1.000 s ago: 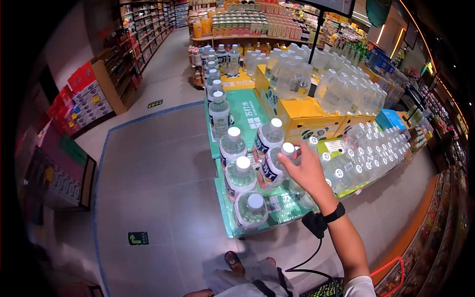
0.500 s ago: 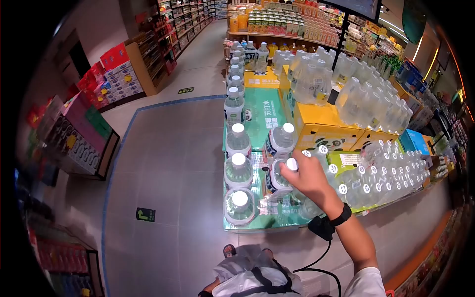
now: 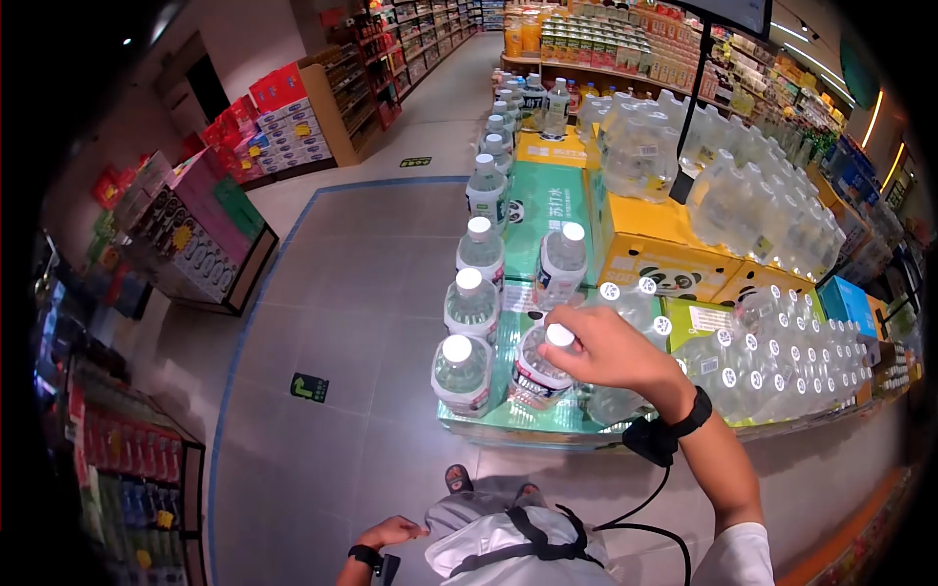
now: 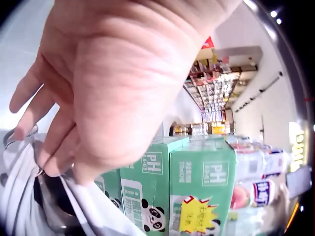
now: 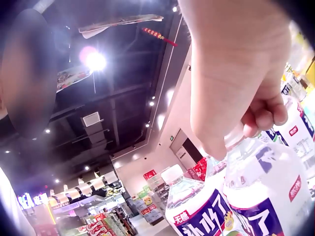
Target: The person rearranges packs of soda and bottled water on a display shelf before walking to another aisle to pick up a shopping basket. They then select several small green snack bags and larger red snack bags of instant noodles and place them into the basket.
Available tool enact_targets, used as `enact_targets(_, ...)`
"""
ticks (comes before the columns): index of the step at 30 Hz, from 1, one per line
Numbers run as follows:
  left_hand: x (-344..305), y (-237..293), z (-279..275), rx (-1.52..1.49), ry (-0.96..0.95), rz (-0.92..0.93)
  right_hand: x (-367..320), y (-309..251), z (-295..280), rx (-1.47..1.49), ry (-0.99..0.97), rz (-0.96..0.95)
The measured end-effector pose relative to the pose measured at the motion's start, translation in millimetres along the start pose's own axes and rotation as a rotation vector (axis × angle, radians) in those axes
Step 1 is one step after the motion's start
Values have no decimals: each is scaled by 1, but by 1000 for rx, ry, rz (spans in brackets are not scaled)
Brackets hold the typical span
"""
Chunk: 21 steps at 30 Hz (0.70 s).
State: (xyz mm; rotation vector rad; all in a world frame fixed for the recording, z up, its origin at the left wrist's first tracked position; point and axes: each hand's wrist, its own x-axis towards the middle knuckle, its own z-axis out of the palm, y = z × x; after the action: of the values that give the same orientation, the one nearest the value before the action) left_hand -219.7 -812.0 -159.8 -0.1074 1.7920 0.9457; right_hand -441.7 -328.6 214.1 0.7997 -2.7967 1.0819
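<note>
My right hand (image 3: 618, 352) pinches the white cap of a clear plastic bottle (image 3: 535, 376) near the front edge of the green cartons (image 3: 547, 195). In the right wrist view, thumb and fingers close round the neck of this bottle (image 5: 268, 187), which has a white and purple label. A matching bottle (image 3: 462, 376) stands just left of it, with others in a line behind; another bottle (image 3: 561, 264) stands directly beyond the held one. My left hand (image 3: 393, 532) hangs low beside my waist, fingers loosely bent, near the white cloth (image 4: 22, 196) in the left wrist view.
Shrink-wrapped bottle packs (image 3: 640, 156) sit on yellow cartons (image 3: 664, 259) at the back right. More small bottles with panda caps (image 3: 782, 356) fill the right side. A black pole (image 3: 696, 98) rises behind. Grey floor (image 3: 322, 283) lies to the left.
My right hand has brought the bottle toward the front edge, level with the front-left bottle. The head view has shifted, and my left hand has come further into view.
</note>
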Motion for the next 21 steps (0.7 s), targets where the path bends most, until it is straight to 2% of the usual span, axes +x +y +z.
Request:
enact_targets(1,6,4,-3,-1,38,-45,1,0,-1,-13,-23,9)
enact_targets(4,10,31,-13,53,190,76,-1,-1,-2,-18,-66,19)
enact_targets(5,9,47,-21,98,372,135,-2,-1,-3,-16,-73,22)
enact_targets(7,-19,103,-34,184,730,250,-3,-5,-1,24,-61,-41)
enact_targets(9,-56,174,-60,131,988,381,-1,-8,3,51,-71,-85)
enact_targets(11,-90,238,-80,139,1110,657,3,-11,9,78,-86,-82)
enact_targets(13,-119,296,-89,234,1099,887,5,-16,10,104,-119,-73)
enact_targets(16,-134,363,-87,278,922,1082,6,-24,10,77,-128,-59)
enact_targets(18,-128,389,-85,276,822,1197,4,-25,10,63,-132,-38)
enact_targets(21,-116,409,-83,364,839,1302,-1,-30,6,20,-120,15)
